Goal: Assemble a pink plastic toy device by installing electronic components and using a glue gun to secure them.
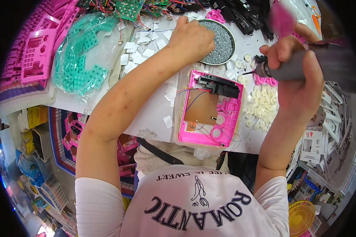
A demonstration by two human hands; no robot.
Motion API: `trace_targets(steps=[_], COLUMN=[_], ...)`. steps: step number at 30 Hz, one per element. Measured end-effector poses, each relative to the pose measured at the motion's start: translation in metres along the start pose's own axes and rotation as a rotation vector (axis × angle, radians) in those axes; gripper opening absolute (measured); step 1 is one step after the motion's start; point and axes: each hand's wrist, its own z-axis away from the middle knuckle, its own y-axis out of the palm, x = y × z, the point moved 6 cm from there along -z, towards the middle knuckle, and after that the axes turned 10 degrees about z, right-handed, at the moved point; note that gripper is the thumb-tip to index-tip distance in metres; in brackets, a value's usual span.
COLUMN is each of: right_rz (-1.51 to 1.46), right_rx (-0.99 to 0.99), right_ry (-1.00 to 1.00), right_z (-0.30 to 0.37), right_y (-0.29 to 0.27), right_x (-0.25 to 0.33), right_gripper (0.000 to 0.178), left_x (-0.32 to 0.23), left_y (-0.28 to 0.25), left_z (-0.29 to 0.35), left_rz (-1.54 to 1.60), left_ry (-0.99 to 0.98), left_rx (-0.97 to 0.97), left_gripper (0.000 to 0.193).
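My left hand (192,39) is at the round metal bowl (234,43) of small grey screws (217,41). Its fingers are curled together against the screws, and whatever they pinch is hidden. In my right hand (298,83) is a dark grey electric screwdriver (296,65), its thin bit pointing left over the table. Between my arms lies an open pink plastic housing (203,138), in which sit a brown circuit board (201,108), a black mechanism (217,85) and thin red and blue wires. The screwdriver bit is apart from the housing, up and to its right.
Cream plastic wheels (263,104) are heaped right of the housing. Bagged teal button pads (83,59) and stacked pink panels (37,55) lie left. Green circuit boards (128,10) and black mechanisms (241,15) lie at the back. A blurred pink object (283,19) is near the screwdriver.
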Motion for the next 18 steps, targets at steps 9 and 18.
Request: trace_targets(steps=[9, 18], right_rz=[-0.166, -0.298], right_rx=[-0.016, 0.099], right_ry=[-0.026, -0.076], right_z=[0.04, 0.058], right_y=[0.008, 0.02], right_x=[0.013, 0.028], right_gripper=[0.032, 0.026], left_x=[-0.081, -0.124], left_y=[-0.07, -0.07], left_z=[0.051, 0.096], left_rz=[0.688, 0.631], left_ry=[0.02, 0.108], left_rx=[0.098, -0.049], left_gripper=[0.008, 0.021])
